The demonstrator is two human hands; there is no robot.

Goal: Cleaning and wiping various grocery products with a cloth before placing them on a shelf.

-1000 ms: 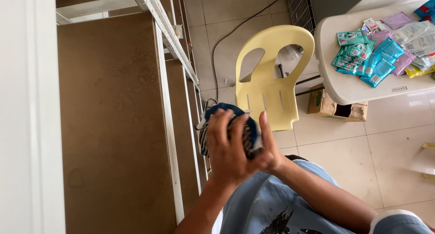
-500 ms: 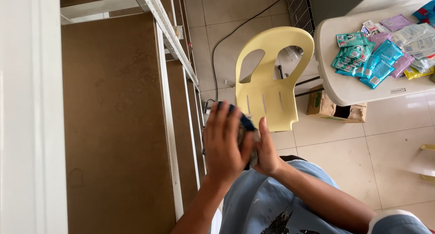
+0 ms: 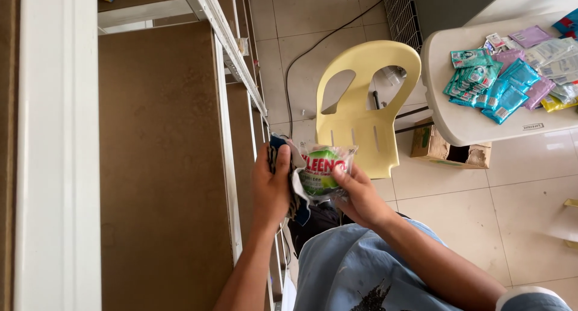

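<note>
Hands clamped: my left hand (image 3: pixel 272 187) grips a dark cloth (image 3: pixel 296 198), my right hand (image 3: pixel 355 193) pinches a crinkly packet (image 3: pixel 322 169); loosening could drop it by the yellow chair (image 3: pixel 361 115).

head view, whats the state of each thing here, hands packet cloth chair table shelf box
left hand: closed around a dark cloth
right hand: gripping a clear packet
clear packet: held up, crinkled, pressed against the cloth
dark cloth: bunched, hanging from the left hand
yellow chair: upright, seat bare
white table: strewn with small sachets
brown shelf: top board bare
cardboard box: on the floor under the table
</note>
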